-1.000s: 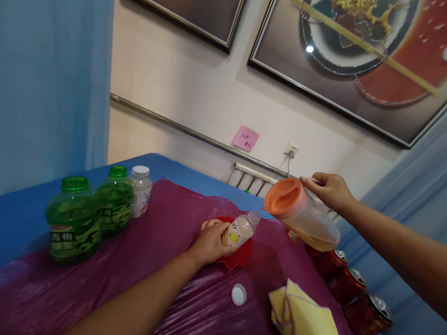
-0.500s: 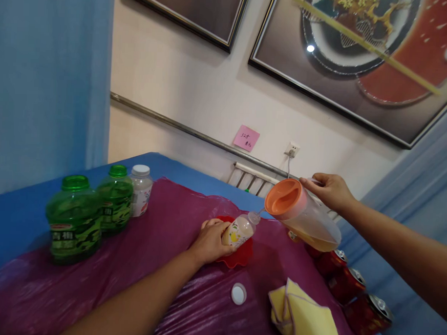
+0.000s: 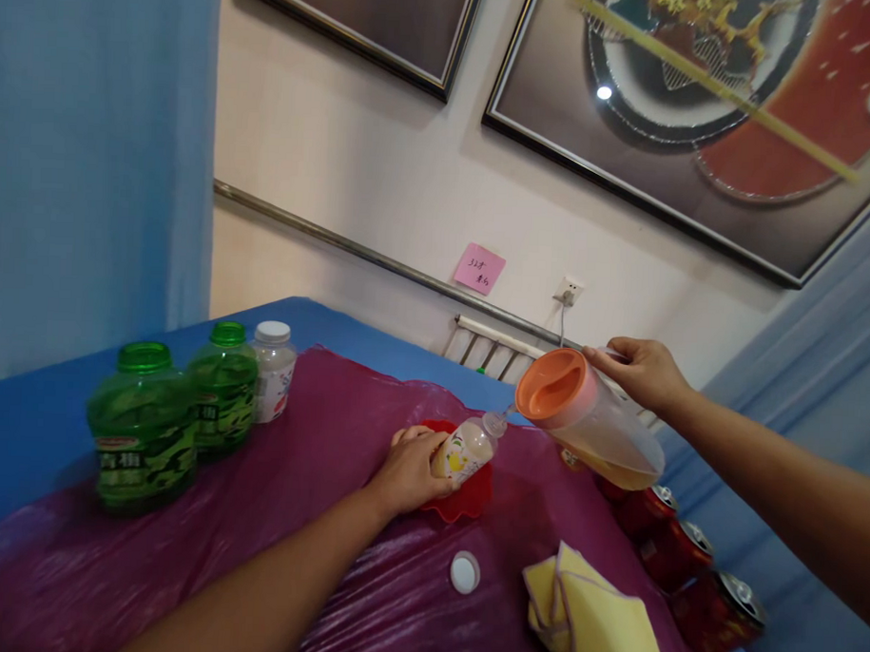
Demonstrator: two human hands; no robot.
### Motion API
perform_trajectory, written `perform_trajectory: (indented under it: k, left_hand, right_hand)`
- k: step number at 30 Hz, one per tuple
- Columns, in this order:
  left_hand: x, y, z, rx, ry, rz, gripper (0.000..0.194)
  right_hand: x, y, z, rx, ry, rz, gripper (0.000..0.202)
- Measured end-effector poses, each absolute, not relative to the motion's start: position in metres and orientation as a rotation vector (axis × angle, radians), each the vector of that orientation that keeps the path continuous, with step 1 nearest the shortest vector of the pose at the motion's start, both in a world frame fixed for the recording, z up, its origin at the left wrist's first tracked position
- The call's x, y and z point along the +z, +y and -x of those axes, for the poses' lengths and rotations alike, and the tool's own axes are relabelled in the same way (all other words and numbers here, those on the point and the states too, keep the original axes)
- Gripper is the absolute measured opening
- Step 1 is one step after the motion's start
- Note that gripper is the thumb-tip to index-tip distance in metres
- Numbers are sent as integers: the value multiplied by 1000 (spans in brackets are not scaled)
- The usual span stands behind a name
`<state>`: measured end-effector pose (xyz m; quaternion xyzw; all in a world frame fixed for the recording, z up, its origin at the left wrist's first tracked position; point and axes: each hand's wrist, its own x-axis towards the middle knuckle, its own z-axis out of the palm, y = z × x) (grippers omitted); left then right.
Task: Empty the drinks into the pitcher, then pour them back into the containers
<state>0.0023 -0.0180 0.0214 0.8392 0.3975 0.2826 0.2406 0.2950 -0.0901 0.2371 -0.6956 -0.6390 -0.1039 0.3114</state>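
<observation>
My left hand (image 3: pixel 410 466) is wrapped round a small clear bottle (image 3: pixel 468 451) with a lemon-patterned label, tilted to the right above a red scalloped dish (image 3: pixel 464 503). By its handle, my right hand (image 3: pixel 644 371) grips a clear pitcher (image 3: pixel 606 441) with an orange lid (image 3: pixel 553 383). The pitcher is tipped left, its spout at the bottle's open mouth, and a thin stream shows there. Pale yellow liquid lies along the pitcher's lower side. On the purple plastic sheet in front of the dish rests a white cap (image 3: pixel 464 573).
Two green bottles (image 3: pixel 142 430) and a white-capped bottle (image 3: pixel 273 373) stand at the left. Several red cans (image 3: pixel 717 614) line the right edge, near a folded yellow cloth (image 3: pixel 596 617). Purple plastic sheet (image 3: pixel 256 538) covers much of the blue table (image 3: pixel 18 426).
</observation>
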Motion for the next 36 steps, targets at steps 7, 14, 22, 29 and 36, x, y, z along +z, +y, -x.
perform_trajectory:
  k: [7,14,22,29,36]
  left_hand:
    - [22,-18,-2,782,1079,-2299,59]
    - [20,-18,-2,800,1065,-2299,58]
    - [20,-18,-2,796,1062,-2304,57]
    - [19,-18,-3,813,1061,-2306,57]
    - [19,-17,-2,815,1070,-2302,59]
  right_hand:
    - [236,-92,-293,-250,-1683,1860,63]
    - [236,-92,-291,-264,-1691,1864,63]
    - [235,-90,-294,-264,-1690,1880,62]
    - [235,-91,-293,-240,-1684,1894,60]
    - [233,-91,-293,-222,-1667,1909,59]
